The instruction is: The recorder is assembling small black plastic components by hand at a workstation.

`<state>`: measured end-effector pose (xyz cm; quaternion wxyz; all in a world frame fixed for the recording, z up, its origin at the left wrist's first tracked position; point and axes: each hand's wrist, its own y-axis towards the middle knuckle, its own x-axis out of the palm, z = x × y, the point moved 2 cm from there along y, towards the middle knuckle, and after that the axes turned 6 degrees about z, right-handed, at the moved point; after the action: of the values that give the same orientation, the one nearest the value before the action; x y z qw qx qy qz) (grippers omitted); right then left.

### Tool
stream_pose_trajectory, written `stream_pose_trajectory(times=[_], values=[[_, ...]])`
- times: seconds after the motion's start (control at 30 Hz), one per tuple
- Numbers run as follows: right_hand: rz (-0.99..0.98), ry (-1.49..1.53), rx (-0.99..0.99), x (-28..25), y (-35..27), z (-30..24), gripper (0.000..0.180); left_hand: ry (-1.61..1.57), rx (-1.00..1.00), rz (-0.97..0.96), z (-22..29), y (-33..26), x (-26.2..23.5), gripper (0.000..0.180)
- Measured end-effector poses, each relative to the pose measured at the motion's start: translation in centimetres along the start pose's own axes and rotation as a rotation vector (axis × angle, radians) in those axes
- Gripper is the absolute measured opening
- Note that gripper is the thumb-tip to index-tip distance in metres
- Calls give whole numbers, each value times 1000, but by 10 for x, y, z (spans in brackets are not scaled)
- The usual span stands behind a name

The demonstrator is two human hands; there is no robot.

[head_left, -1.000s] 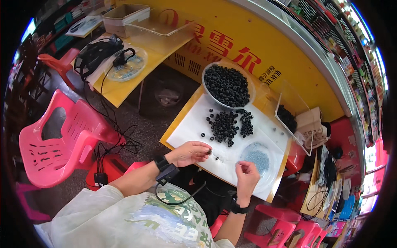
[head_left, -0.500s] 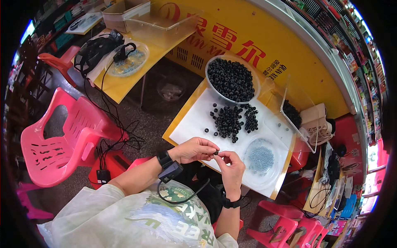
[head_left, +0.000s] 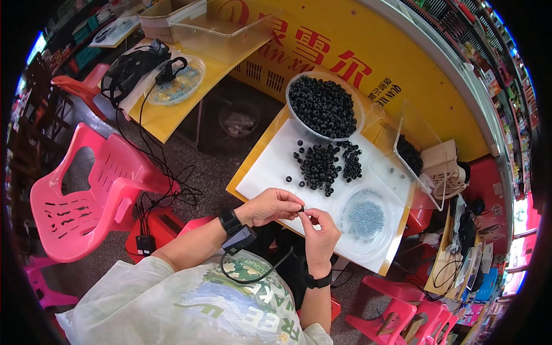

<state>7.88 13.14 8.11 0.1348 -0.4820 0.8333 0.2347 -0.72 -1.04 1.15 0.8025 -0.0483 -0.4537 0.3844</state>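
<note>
Over the near edge of the white sheet, my left hand and my right hand meet fingertip to fingertip. Between them is a small black bead-like piece, pinched by thumb and forefinger on both sides and mostly covered. Beyond my hands lies a loose heap of round black pieces with holes, with a few strays at its left. A round clear tub full of the same pieces stands behind the heap. To the right of my right hand, a shallow clear dish holds tiny pale-blue bits.
A clear box with black pieces stands tilted at the table's right edge. At left are a pink chair and trailing black cables. Another yellow table bears a dish and black straps. Pink stools stand lower right.
The hands stay together on the small black piece, with only a slight shift of the fingers. The whole view has moved a little; the things on the table lie as before.
</note>
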Motion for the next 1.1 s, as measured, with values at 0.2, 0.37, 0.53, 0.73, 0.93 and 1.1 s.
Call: stream_pose_trajectory(times=[0.2, 0.37, 0.53, 0.73, 0.93, 1.1], values=[[-57, 133, 141, 3, -3, 16, 16, -46, -90, -78, -3, -1, -2, 20], [-263, 622, 492, 3, -2, 38, 23, -45, -264, -184, -5, -2, -6, 17], [-53, 199, 307, -30, 18, 57, 16, -351, -216, -47, -11, 2, -14, 18], [-181, -312, 2, -7, 8, 51, 16, -466, -210, 51, -6, 1, -11, 15], [-126, -299, -43, 1, 6, 65, 16, -407, -185, 63, -7, -1, -8, 17], [-37, 138, 209, -9, 6, 56, 14, -328, -131, 48, -6, -1, -2, 21]])
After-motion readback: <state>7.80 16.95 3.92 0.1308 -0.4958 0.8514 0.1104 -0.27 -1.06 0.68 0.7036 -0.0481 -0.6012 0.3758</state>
